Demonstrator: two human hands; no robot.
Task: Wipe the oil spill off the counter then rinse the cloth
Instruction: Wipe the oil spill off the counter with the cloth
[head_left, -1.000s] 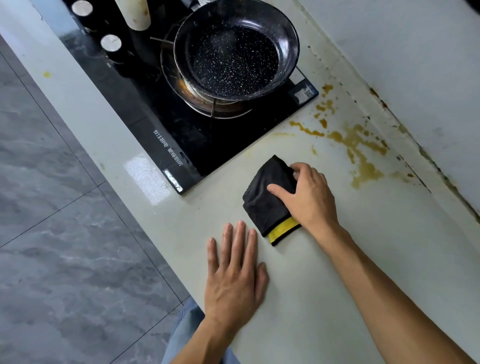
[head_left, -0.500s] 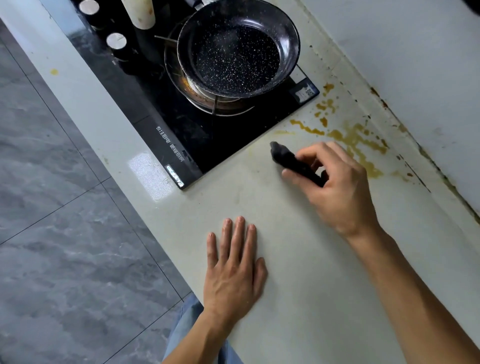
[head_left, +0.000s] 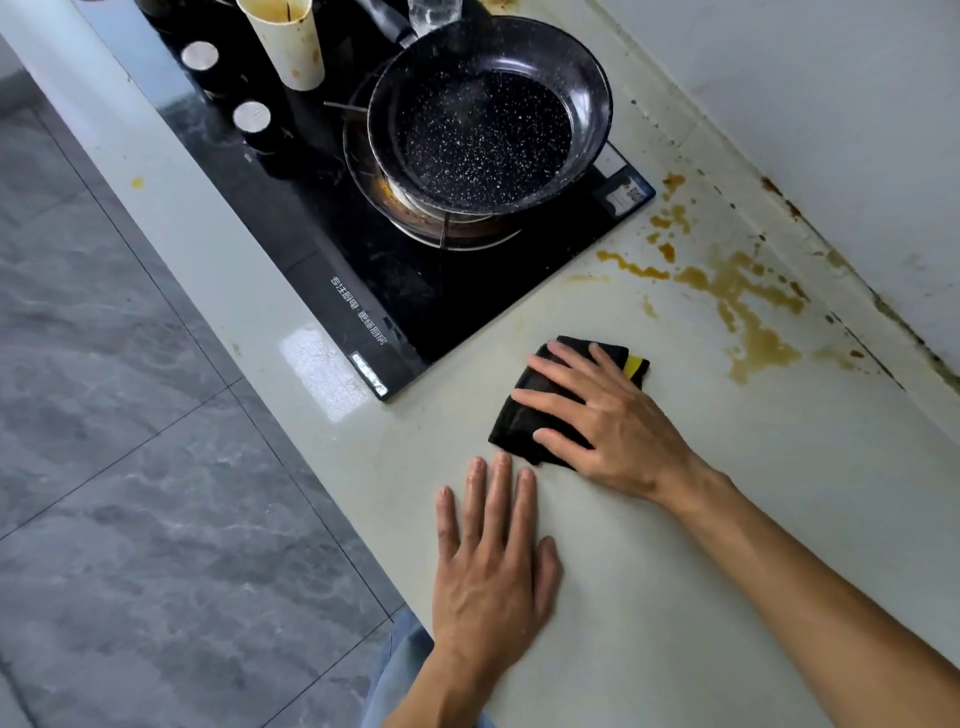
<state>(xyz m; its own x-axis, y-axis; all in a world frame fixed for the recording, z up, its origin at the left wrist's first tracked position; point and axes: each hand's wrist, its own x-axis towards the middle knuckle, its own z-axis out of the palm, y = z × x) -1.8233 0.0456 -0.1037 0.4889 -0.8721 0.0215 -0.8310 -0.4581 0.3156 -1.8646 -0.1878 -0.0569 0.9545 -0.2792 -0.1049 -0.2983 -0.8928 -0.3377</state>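
Observation:
A folded black cloth (head_left: 519, 423) with a yellow edge lies flat on the pale counter (head_left: 675, 571), just in front of the stove's near corner. My right hand (head_left: 608, 421) presses down on it with straight, spread fingers. Brown oil spill (head_left: 748, 306) streaks the counter to the right of the cloth, toward the wall, and the cloth does not touch it. My left hand (head_left: 493, 561) rests flat on the counter, close to the cloth's near corner.
A black speckled frying pan (head_left: 488, 114) sits on the burner of the black glass stove (head_left: 395, 270). A stained cream cup (head_left: 285, 41) and two stove knobs stand further back. The counter's front edge drops to a grey tiled floor (head_left: 130, 493) on the left.
My right hand had lifted the bunched cloth toward the spill, then brought it back down. The cloth now lies flat again with its yellow edge turned to the far side. My left hand stayed put.

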